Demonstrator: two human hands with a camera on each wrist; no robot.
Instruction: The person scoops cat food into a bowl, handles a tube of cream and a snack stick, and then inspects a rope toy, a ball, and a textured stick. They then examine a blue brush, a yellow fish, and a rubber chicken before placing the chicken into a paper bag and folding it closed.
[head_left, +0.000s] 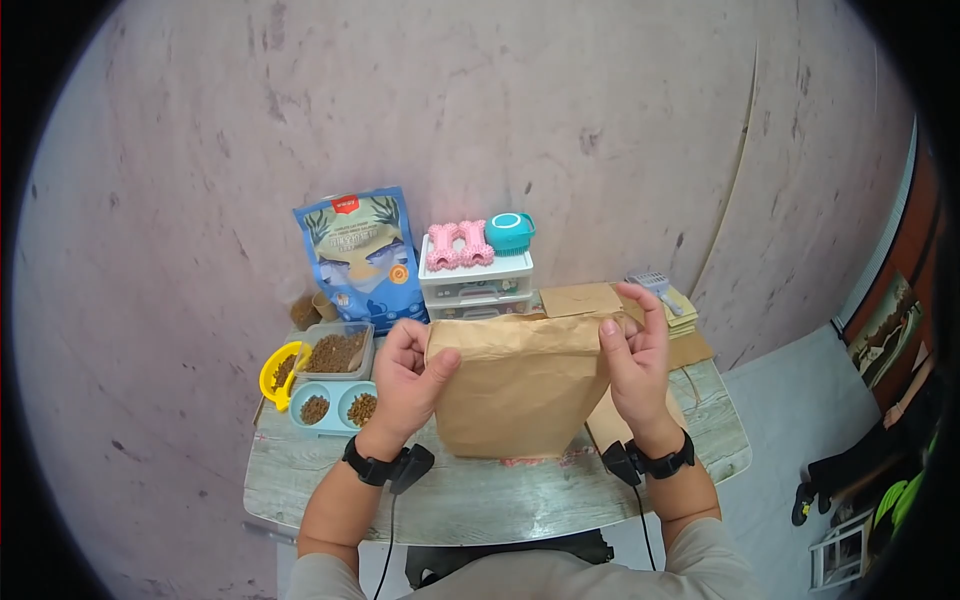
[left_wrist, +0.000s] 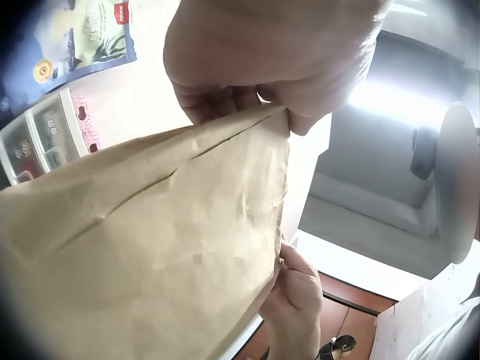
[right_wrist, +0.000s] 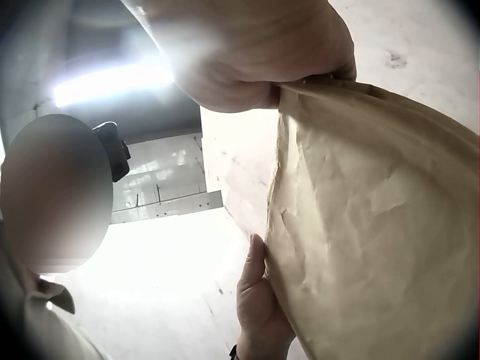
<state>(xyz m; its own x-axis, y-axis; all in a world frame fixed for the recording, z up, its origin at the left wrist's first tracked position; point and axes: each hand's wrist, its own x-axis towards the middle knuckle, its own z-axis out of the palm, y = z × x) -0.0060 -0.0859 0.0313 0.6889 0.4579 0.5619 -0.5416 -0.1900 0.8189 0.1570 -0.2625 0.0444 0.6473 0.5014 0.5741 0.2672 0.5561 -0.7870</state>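
A brown paper bag (head_left: 515,395) stands upright over the table in front of me, its top edge creased as if folded over. My left hand (head_left: 405,380) pinches the bag's upper left corner between thumb and fingers. At the opposite upper corner, my right hand (head_left: 640,370) grips the paper with its thumb on the near face and its index finger raised. Seen from the left wrist, a long crease runs below the top edge of the bag (left_wrist: 165,217). The right wrist view shows wrinkled paper (right_wrist: 367,210) hanging beneath the right hand.
Left on the table (head_left: 330,490) are a blue pet food pouch (head_left: 365,260), a clear tub (head_left: 335,350), a yellow bowl (head_left: 273,370) and a blue double bowl (head_left: 335,425) with kibble. Behind the bag, a drawer unit (head_left: 478,283) carries pink chew toys (head_left: 460,246) and a teal brush (head_left: 510,233).
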